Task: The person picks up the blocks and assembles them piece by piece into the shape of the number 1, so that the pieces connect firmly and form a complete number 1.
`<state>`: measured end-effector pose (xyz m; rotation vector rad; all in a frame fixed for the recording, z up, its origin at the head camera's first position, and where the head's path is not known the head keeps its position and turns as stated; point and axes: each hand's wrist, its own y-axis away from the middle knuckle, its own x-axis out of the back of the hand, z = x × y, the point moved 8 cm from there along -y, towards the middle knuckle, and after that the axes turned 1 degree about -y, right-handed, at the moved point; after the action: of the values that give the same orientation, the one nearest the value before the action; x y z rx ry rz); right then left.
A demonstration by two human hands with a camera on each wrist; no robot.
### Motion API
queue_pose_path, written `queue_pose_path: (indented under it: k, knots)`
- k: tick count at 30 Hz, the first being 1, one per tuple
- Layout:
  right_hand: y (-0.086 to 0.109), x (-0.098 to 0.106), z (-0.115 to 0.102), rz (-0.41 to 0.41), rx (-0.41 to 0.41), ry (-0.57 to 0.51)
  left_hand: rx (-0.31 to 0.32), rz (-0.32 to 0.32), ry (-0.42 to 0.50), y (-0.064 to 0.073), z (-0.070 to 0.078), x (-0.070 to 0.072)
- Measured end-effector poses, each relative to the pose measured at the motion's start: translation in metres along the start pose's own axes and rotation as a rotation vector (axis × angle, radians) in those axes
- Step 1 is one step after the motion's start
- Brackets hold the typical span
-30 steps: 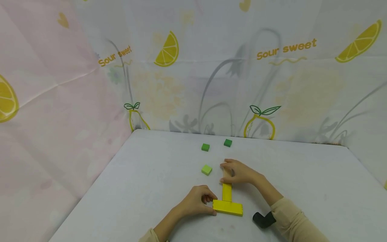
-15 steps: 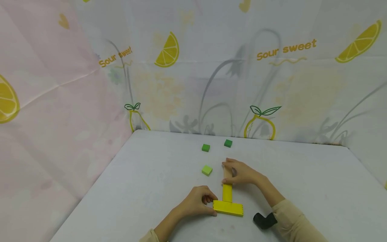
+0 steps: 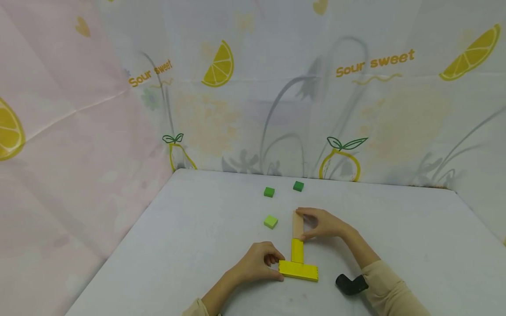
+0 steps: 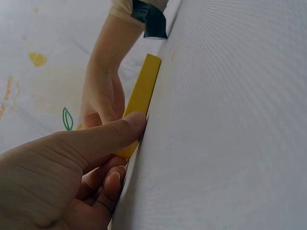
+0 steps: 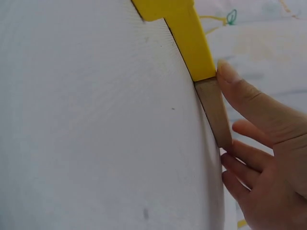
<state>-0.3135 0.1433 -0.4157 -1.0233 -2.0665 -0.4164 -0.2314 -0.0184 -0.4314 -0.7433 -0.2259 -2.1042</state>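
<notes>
A yellow block lies crosswise on the white table. My left hand pinches its left end, the thumb resting on it in the left wrist view. Meeting its far side is a second yellow block, set lengthwise. A plain wooden block continues the line, end to end with that one. At the wooden block's right side, my right hand has its thumb near the joint and its fingertips by the far end; the fingers are spread apart, not wrapped round the block.
Beyond the blocks lie a light green block, a mid-green block and a dark green block. A black angled device sits at the right sleeve. A printed cloth hangs behind the table's far edge.
My right hand has shifted right, off the top of the wooden block, uncovering it. The black device moved along with that arm. My left hand and the blocks stay put.
</notes>
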Motion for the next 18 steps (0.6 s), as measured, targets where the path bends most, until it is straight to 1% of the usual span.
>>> queue_pose_path:
  k: [6,12,18]
  knots:
    - [0.0010,0.0014,0.0002,0.008,0.023,-0.009,-0.001,0.001,0.003,-0.0005,0.0001,-0.0001]
    - [0.0022,0.0008,0.0025,0.015,0.023,0.003,-0.008,0.001,0.003,-0.0003,-0.0002,-0.0006]
    - [0.0038,-0.0005,0.0034,-0.005,0.011,-0.036,0.000,-0.005,0.008,-0.0003,-0.0012,-0.0014]
